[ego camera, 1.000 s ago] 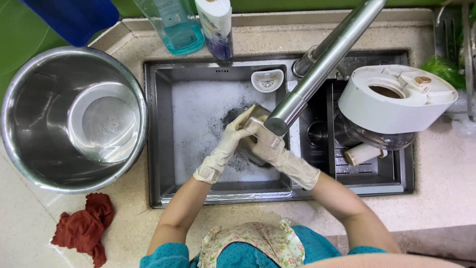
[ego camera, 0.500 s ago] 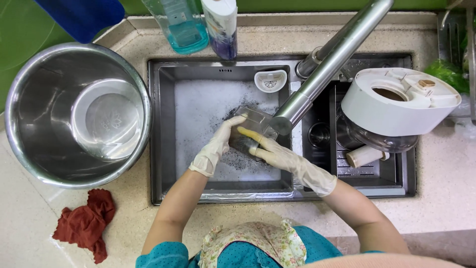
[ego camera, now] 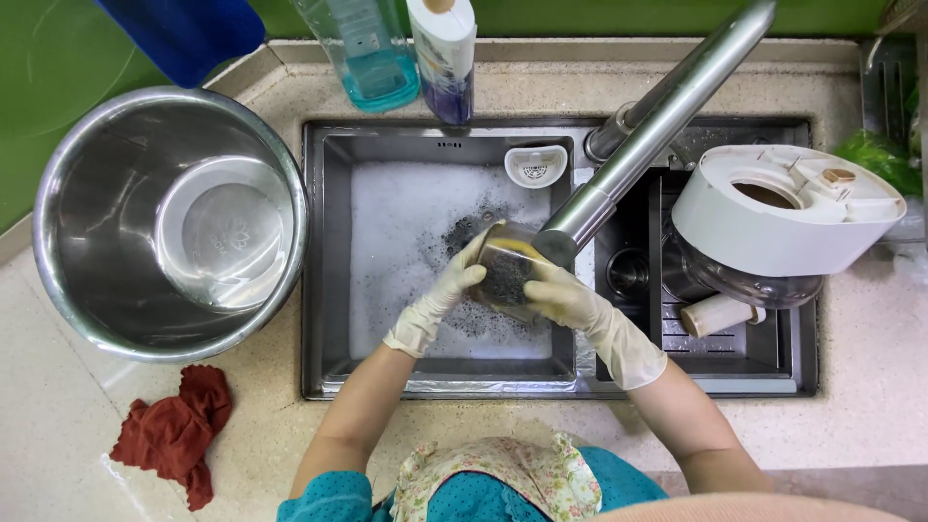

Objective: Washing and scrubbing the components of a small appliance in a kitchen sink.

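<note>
Steel cup (ego camera: 505,275) sits gripped between my gloved left hand (ego camera: 454,280) at nine o'clock and right hand (ego camera: 561,295) at three, above the foamy sink (ego camera: 329,251).

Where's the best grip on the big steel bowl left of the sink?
Take the steel bowl by its rolled rim at the near edge, coming from above, fingers inside and thumb outside. It sits upright and open on the counter, with a smaller bowl nested inside. The smooth curved wall probably gives less purchase than the rim.
</note>
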